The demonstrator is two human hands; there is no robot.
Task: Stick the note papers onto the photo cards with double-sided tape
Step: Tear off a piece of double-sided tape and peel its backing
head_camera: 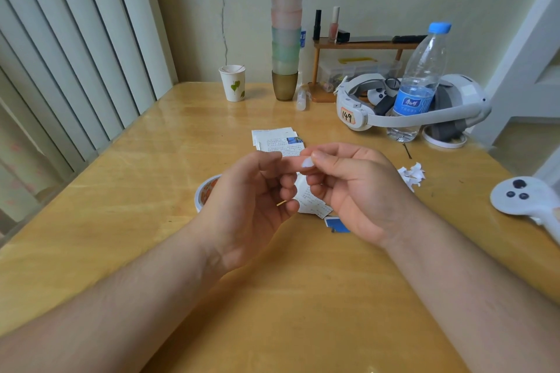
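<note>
Both hands are raised over the middle of the wooden table [121, 191]. My left hand [251, 206] and my right hand [354, 191] pinch between their fingertips a small white piece of double-sided tape [306, 164]. Under the hands lies a note paper with printed text [309, 200]. A blue-and-white photo card [336, 225] peeks out below my right palm. The roll of double-sided tape [203, 192] lies flat to the left, half hidden by my left hand. A stack of printed papers and cards [277, 140] lies farther back.
Crumpled white tape backings [412, 175] lie right of the hands. A water bottle [419, 85], a VR headset [424, 103] and a controller [524, 197] fill the right side. A paper cup [232, 82], a tall stack of cups [286, 24] and a small shelf [363, 45] stand at the back.
</note>
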